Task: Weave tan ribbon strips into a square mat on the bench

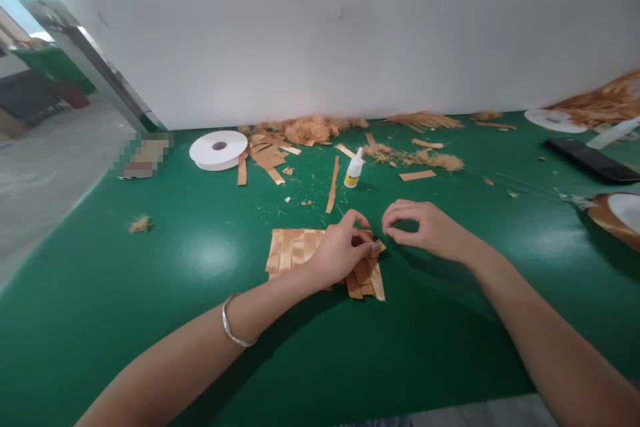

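A row of overlapping tan ribbon strips (pixel 293 248) lies flat on the green table (pixel 150 293) in front of me. My left hand (pixel 340 250) rests on the right part of this row, fingers pinching at a strip's top corner. My right hand (pixel 425 227) hovers just to the right of the strips, thumb and forefinger curled toward each other; whether something thin is between them I cannot tell. A silver bangle (pixel 234 327) circles my left wrist.
A small glue bottle (pixel 354 169) stands behind the strips. A white tape roll (pixel 219 149) lies at back left beside loose cut strips (pixel 267 157) and tan fibre heaps (pixel 310 128). A dark flat device (pixel 590 160) and another roll (pixel 617 213) sit at right.
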### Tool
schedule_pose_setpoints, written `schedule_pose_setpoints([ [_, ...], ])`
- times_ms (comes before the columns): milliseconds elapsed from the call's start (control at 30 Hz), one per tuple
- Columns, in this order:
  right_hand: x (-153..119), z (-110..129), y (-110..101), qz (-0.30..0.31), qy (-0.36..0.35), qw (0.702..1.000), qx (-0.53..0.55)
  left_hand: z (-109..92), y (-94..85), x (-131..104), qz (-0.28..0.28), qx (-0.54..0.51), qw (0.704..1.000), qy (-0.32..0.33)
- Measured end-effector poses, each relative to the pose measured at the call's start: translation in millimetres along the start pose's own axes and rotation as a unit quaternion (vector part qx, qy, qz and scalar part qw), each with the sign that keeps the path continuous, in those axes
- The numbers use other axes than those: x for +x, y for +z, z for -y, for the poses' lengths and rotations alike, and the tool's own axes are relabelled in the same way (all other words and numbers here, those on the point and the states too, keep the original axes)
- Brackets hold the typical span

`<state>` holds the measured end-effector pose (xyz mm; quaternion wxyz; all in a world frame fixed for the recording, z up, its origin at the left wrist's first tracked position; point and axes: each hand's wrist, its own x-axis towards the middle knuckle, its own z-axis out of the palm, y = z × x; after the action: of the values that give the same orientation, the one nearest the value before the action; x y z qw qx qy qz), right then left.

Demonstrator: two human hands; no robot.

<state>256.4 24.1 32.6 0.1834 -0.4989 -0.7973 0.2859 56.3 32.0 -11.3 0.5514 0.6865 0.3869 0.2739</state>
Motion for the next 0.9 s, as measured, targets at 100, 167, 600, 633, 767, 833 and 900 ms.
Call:
schedule_pose_setpoints([
  [100,0.5,-0.5,-1.0,0.012,0.029,0.999,0.032,0.1,-0.1,-0.3,0.001,-0.007,1.0,-0.001],
  [167,1.4,-0.8,-1.0,0.022,0.059,0.995,0.079,0.1,-0.2,-0.6,0.005,-0.018,1.0,-0.002],
  [600,-6.8,-2.8,-8.6,-0.169,0.074,0.958,0.219,6.2,0.8,-0.8,0.017,-0.046,0.999,0.017],
  [633,-9.4,-5.4,-12.0,-0.164,0.062,0.974,0.141,5.9,0.6,-0.9,0.018,-0.044,0.999,0.016],
  [767,-12.3,-14.2,-21.3,-0.138,0.065,0.977,-0.148,2.4,0.1,-1.7,0.014,-0.04,0.999,-0.001],
  [833,-9.5,-14.4,-23.2,-0.176,0.128,0.96,-0.178,1.0,0.1,-2.0,0.012,-0.041,0.999,-0.002],
  [900,-7.8,-11.3,-26.0,-0.211,0.174,0.958,-0.084,1.0,0.3,-2.0,0.011,-0.046,0.999,0.005],
])
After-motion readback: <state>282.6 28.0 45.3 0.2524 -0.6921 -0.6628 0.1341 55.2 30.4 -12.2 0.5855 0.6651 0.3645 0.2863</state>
